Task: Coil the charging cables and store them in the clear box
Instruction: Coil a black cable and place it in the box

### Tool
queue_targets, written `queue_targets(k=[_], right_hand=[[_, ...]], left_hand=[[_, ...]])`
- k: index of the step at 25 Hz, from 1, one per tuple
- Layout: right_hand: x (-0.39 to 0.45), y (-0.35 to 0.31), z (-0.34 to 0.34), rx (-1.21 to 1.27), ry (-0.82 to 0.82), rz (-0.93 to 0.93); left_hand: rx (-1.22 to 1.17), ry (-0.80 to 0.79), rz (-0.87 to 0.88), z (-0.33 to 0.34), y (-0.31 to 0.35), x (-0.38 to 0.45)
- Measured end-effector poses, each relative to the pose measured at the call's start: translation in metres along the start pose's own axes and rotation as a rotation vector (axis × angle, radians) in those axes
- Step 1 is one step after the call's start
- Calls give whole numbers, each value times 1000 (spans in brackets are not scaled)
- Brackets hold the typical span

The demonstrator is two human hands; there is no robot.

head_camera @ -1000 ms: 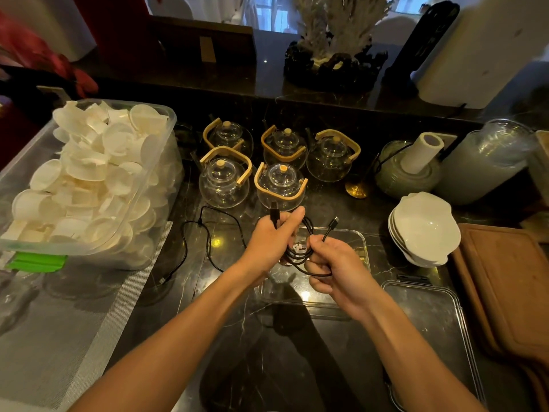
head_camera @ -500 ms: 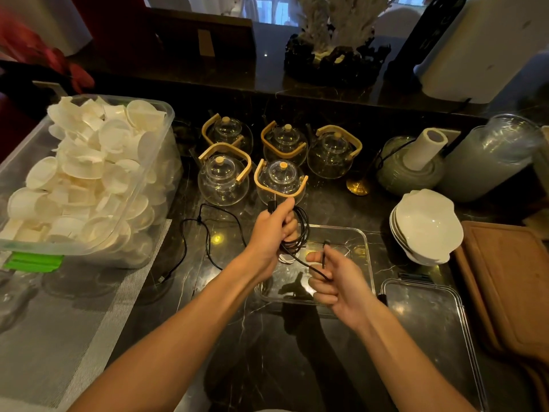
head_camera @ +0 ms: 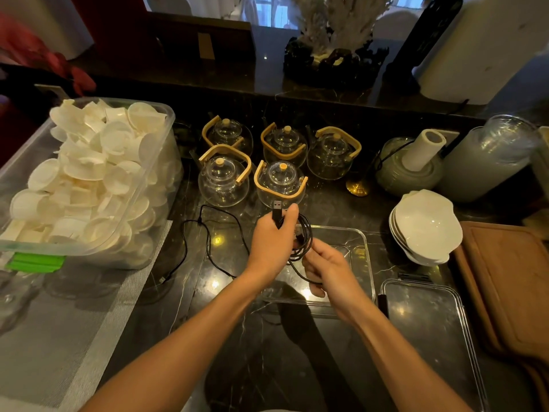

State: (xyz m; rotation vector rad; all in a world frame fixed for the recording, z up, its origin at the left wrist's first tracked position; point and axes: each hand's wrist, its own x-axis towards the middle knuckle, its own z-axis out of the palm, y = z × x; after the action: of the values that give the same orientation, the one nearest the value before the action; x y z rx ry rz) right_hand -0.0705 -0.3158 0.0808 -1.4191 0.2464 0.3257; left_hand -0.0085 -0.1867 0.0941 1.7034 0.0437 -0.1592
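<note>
Head view: left hand [head_camera: 271,248] pinches the black cable [head_camera: 304,237] coil, right hand [head_camera: 328,267] grips its tail; next, probably tuck it, drop into the clear box [head_camera: 364,248].

Both forearms are bare to the frame's edge — no sleeves, watch or rings visible.

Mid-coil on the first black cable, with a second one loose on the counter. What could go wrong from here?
1. The coil is pinched only in the left hand while the right hand feeds the tail; a slack grip may let the loops spring open above the clear box.
2. The USB plug sticks up near a glass teapot and might knock it.
3. The loose cable trails near the hands and may snag.
</note>
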Motion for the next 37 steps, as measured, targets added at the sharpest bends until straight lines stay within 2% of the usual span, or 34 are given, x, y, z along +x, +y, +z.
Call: queue_targets(k=[3,7,11,18,21,25,27,29,31,35,37], right_hand=[[1,3,-3,25,-59,-47],[3,0,-3,80,-43,-138],[3,1,1,52,50,-124],[5,-3,13,27,184,-188],[6,-1,18,-72,309,-256],[4,4,18,-486,465,-456],[4,1,20,-584,508,-570],[2,-9,19,-448,567,-537],[1,-24,11,-241,559,-433],[-7,-60,-16,237,343,-318],[-9,-65,-27,425,301,-233]], left_hand=[[205,62,78,0,-8,-1],[250,57,123,-1,-11,-1],[260,7,141,3,-8,-1],[-29,-60,-135,11,-6,-3],[-15,-41,-137,12,-7,-2],[9,-69,-93,9,-7,-2],[29,-80,-62,6,-8,-2],[77,-88,-27,2,-10,-3],[76,-72,-34,-1,-13,-4],[6,-17,-145,-13,-18,3],[-65,-16,-197,-17,-12,6]])
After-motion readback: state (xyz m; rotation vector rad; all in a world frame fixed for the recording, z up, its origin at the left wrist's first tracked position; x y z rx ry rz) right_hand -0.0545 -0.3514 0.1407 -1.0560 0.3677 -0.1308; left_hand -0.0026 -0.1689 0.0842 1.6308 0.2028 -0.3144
